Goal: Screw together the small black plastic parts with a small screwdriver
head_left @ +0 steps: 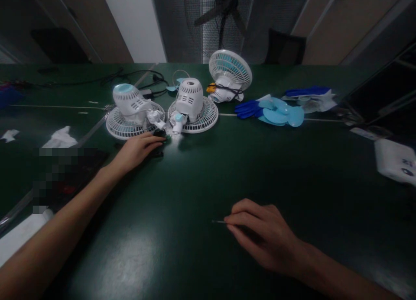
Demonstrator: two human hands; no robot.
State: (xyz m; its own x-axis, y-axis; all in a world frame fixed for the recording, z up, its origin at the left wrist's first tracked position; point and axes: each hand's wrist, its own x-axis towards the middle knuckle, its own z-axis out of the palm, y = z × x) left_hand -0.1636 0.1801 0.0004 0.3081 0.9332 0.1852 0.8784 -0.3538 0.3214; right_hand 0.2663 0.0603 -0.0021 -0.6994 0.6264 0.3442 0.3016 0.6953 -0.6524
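My left hand (138,149) reaches to the front of the fans, thumb and fingertips drawn together at a small green object (168,138) too small to name. Just beyond it, a white fan head with a pale blue cap (131,103) lies grille down. Beside that, another white fan head (189,101) also rests on its grille, its joint toward me. Lower right, over the table, my right hand (263,233) pinches a thin metal rod (219,222) that points left. Most of the rod is hidden by the fingers. A dark small piece (158,154) lies below my left fingers.
On the green table (201,179) stand a third fan (229,75), blue fan blades (281,111) and blue-and-white gloves (308,96). Black cables (130,75) run behind the fans. A white box (394,161) is at the right; crumpled white paper (60,137) lies left.
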